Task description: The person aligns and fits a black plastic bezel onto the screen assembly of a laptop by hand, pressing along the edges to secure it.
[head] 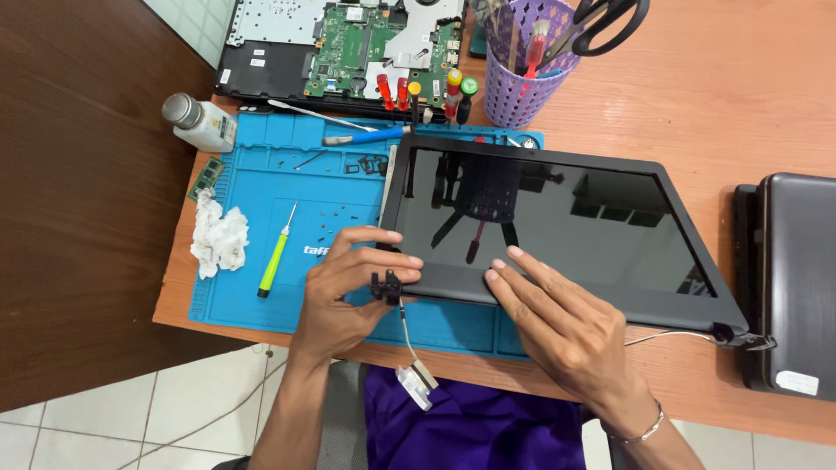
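A laptop screen panel with a dark glossy face and black bezel lies across a blue work mat. My left hand grips the panel's lower left corner at the black hinge, fingers curled over the bezel. Flat on the lower bezel rests my right hand, fingertips touching the frame. A thin cable with a small connector hangs from the hinge toward my lap.
A yellow-green screwdriver, crumpled tissue and tiny screws lie on the mat. An opened laptop base with a green board sits at the back. A purple tool cup, a small bottle and another closed laptop stand nearby.
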